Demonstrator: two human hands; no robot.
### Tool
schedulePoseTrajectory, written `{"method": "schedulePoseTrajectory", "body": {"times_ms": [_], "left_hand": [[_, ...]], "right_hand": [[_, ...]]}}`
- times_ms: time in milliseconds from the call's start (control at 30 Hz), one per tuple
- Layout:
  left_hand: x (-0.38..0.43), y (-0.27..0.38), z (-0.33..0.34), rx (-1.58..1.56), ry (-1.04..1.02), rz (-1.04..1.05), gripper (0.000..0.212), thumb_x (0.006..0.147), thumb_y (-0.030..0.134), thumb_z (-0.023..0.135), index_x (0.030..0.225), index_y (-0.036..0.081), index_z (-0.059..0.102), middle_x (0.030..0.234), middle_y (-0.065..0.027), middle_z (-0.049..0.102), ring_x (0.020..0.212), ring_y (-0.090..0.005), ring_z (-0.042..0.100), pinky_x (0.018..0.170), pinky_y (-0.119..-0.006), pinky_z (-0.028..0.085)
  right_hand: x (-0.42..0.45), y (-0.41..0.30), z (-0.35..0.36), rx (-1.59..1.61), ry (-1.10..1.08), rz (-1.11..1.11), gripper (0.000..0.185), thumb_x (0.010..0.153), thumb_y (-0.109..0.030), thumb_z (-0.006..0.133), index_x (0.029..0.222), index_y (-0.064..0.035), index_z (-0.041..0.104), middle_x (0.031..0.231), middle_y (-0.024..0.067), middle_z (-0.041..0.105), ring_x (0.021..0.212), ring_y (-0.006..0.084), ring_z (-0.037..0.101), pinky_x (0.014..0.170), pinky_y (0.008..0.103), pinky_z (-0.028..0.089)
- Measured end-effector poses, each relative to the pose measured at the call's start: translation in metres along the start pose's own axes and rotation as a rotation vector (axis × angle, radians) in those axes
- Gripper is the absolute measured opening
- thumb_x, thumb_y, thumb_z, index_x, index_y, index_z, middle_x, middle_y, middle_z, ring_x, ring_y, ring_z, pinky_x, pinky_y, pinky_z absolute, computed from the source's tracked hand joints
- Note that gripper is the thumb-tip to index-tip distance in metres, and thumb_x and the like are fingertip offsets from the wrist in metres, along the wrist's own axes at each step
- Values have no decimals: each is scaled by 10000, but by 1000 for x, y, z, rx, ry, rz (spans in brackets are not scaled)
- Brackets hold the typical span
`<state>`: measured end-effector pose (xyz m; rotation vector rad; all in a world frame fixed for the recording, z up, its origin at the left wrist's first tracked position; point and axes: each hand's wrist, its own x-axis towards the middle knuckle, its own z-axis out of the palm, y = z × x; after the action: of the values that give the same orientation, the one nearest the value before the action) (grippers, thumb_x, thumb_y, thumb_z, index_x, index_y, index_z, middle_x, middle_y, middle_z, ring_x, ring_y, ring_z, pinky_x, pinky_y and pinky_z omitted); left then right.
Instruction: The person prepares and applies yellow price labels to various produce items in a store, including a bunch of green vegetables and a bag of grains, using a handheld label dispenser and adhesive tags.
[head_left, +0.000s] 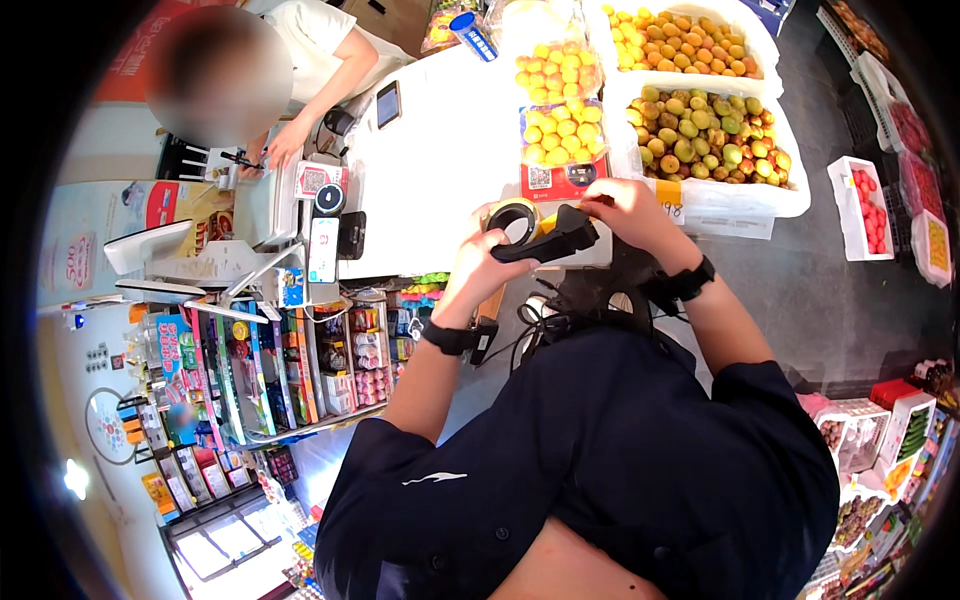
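Note:
My left hand (484, 259) holds a black hand-held tape dispenser (551, 238) above the near edge of the white counter. A roll of yellow tape (514, 219) with a dark core sits on the dispenser, close to my left fingers. At the dispenser's other end, the fingertips of my right hand (619, 210) are pinched together on a bit of yellow tape (583, 210). Just beyond lies a red card (559, 182) bearing a printed code. Two clear packs of yellow fruit (562, 135) (559, 71) rest past that card.
Boxes of plums (705, 135) and orange fruit (682, 41) stand at the right. A person (322, 60) works behind the counter (420, 150), where a phone (388, 104) lies. Payment devices (324, 240) and snack shelves (352, 360) are at left. Dark cables (555, 322) hang below my hands.

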<state>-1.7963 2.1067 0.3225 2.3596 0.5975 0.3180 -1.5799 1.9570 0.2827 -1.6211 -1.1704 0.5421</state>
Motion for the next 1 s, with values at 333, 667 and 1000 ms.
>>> {"method": "schedulePoseTrajectory", "body": {"times_ms": [333,667,1000], "left_hand": [[-13,35,-31,-19,-74,93,383,557,206,856,697,-15,577,1196,-194,545,1113,-311,543,920,-375,465],[-22,48,-42,-152,-126,-6,378,555,204,846,698,-19,576,1204,-200,534,1096,-314,553,920,-382,459],[-23,50,-42,-142,-148,-2,399,548,223,854,713,-21,585,1204,-206,536,1082,-319,562,896,-374,469]], "right_hand": [[-17,-60,-34,-127,-28,48,89,836,-76,598,865,1,633,754,122,635,704,223,618,646,318,465],[-25,-91,-53,-122,-62,145,65,812,-52,594,834,8,600,713,128,607,643,212,568,607,310,433],[-33,-90,-55,-65,-62,180,90,839,-75,638,858,13,639,714,101,635,644,150,581,608,281,448]]}}
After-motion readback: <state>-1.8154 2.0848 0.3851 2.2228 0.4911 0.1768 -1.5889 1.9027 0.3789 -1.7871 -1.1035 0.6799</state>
